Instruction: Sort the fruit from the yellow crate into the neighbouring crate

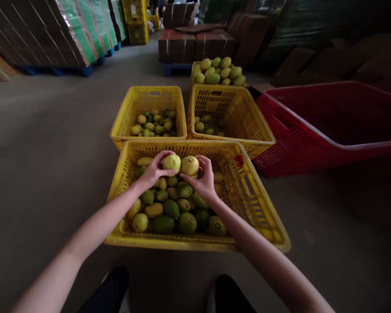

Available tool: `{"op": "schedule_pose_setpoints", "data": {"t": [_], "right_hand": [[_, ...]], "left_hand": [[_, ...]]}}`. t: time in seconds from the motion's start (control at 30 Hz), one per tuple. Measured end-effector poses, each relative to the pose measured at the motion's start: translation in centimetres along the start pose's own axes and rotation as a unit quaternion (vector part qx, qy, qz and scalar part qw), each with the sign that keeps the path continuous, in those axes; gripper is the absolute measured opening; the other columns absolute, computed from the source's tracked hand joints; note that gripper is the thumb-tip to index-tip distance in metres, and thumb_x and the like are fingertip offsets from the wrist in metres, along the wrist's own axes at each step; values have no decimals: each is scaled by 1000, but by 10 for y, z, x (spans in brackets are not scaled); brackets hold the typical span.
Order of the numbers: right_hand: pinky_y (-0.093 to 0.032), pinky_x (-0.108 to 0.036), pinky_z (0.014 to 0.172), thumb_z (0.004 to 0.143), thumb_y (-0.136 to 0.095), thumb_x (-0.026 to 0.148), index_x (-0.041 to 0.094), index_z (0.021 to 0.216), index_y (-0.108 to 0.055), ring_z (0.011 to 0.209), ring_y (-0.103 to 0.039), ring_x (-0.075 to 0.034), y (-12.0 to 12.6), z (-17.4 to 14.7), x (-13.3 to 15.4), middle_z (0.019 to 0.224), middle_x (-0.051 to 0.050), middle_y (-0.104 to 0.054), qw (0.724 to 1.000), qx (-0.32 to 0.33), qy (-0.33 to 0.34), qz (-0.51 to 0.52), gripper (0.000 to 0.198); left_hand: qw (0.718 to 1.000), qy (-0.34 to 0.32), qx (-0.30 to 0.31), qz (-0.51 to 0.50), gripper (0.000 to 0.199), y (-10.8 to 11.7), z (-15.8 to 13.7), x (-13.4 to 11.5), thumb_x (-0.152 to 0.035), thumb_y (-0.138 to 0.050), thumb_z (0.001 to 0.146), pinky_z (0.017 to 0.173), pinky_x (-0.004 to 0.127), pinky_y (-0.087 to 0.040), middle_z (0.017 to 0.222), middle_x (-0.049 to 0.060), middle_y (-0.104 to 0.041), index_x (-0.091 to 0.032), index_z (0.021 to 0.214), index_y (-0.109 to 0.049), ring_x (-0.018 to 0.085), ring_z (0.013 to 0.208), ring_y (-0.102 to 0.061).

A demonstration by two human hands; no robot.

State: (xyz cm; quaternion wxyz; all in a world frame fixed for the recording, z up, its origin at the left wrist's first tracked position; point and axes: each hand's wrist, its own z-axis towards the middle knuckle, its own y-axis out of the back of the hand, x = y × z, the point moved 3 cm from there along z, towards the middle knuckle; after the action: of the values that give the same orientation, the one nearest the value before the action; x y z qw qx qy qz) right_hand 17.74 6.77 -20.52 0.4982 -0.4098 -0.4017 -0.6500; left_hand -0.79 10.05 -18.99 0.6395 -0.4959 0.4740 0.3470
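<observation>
My left hand point(158, 168) is closed round a pale yellow-green lemon point(171, 163). My right hand point(203, 176) grips a yellower lemon point(190, 165), its stem end turned towards me. The two fruits are side by side, almost touching, above the near yellow crate point(195, 244). Under my hands, that crate holds many green and yellow lemons, such as a dark green lemon point(171, 209) and a yellow lemon point(154, 210). They lie mostly in its left and middle part. Both forearms reach over the crate's near rim.
Behind stand a left yellow crate point(115, 126) with mixed lemons and a right yellow crate point(260, 124) with only some. Farther back, a heaped crate point(195, 89) shows larger-looking yellow-green fruit. A red bin point(276, 152) stands at right. Wrapped pallets point(52, 30) and stacked boxes point(179, 45) line the background.
</observation>
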Motion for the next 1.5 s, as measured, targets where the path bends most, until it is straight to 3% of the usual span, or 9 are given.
{"op": "schedule_pose_setpoints", "data": {"t": [0.13, 0.23, 0.4, 0.63, 0.73, 0.9, 1.07, 1.33, 1.5], "right_hand": [[-55, -32, 73, 55, -89, 38, 26, 93, -55, 83, -64, -19, -8, -1, -11, 89, 3, -68, 962, 17, -212, 172, 52], [-53, -28, 62, 63, -78, 35, 23, 79, -58, 71, -62, -17, -10, 0, -16, 73, 3, -65, 916, 13, -297, 269, 28], [-59, -40, 67, 71, -57, 33, 21, 81, -63, 82, -70, -29, -11, 2, -20, 74, -6, -71, 852, 41, -390, 346, 17], [-52, -26, 49, 77, -67, 32, 22, 86, -64, 61, -66, -17, -15, -4, -12, 72, 1, -70, 865, 67, -383, 317, 14], [-48, -25, 42, 86, -59, 34, 20, 83, -64, 52, -63, -17, -16, -5, -10, 64, -1, -68, 832, 53, -444, 327, 15], [-57, -31, 50, 99, -41, 35, 19, 87, -64, 58, -69, -21, -15, -2, -15, 61, -5, -70, 790, -18, -500, 354, 30], [-52, -27, 41, 95, -54, 38, 22, 91, -65, 51, -65, -17, -13, -1, -19, 61, 0, -69, 800, -16, -487, 350, 20], [-50, -27, 37, 96, -48, 40, 20, 88, -63, 50, -65, -20, -7, -2, -33, 62, -4, -70, 780, -17, -517, 352, 26], [-53, -29, 40, 93, -52, 40, 21, 91, -65, 51, -66, -20, -9, -1, -20, 68, -3, -72, 788, 13, -492, 370, 24]], "left_hand": [[980, 123, -105, -120, 32, 0, 2, 11, -25, -80, 61, 78, 27, -51, 89, 3, -71, -17, 90, -71, 20, 90, -65], [936, 230, -186, -194, 16, 0, 1, 17, -27, -65, 74, 74, 32, -56, 76, 5, -70, -14, 84, -68, 23, 83, -69], [870, 320, -245, -282, 31, 1, -4, 18, -30, -50, 87, 61, 34, -60, 78, 11, -73, -11, 104, -68, 25, 75, -73], [874, 285, -254, -299, 25, 2, -2, 16, -33, -56, 91, 61, 31, -61, 75, 4, -72, -16, 106, -68, 18, 63, -69], [869, 302, -235, -315, 26, -1, -5, 16, -34, -53, 94, 65, 33, -61, 76, 6, -72, -14, 104, -67, 20, 65, -69], [867, 288, -217, -343, 36, -3, -9, 14, -20, -33, 98, 70, 34, -61, 82, 9, -73, -13, 106, -68, 20, 71, -70], [879, 277, -210, -326, 29, 0, -5, 10, -41, -52, 94, 65, 35, -63, 75, 5, -73, -16, 95, -67, 20, 66, -70], [868, 280, -246, -327, 34, 0, -4, 17, -29, -40, 94, 69, 40, -63, 73, 8, -72, -12, 103, -68, 22, 67, -71], [874, 280, -268, -294, 23, 1, -3, 13, -38, -55, 92, 68, 38, -63, 70, 2, -68, -18, 89, -64, 19, 62, -68]]}}
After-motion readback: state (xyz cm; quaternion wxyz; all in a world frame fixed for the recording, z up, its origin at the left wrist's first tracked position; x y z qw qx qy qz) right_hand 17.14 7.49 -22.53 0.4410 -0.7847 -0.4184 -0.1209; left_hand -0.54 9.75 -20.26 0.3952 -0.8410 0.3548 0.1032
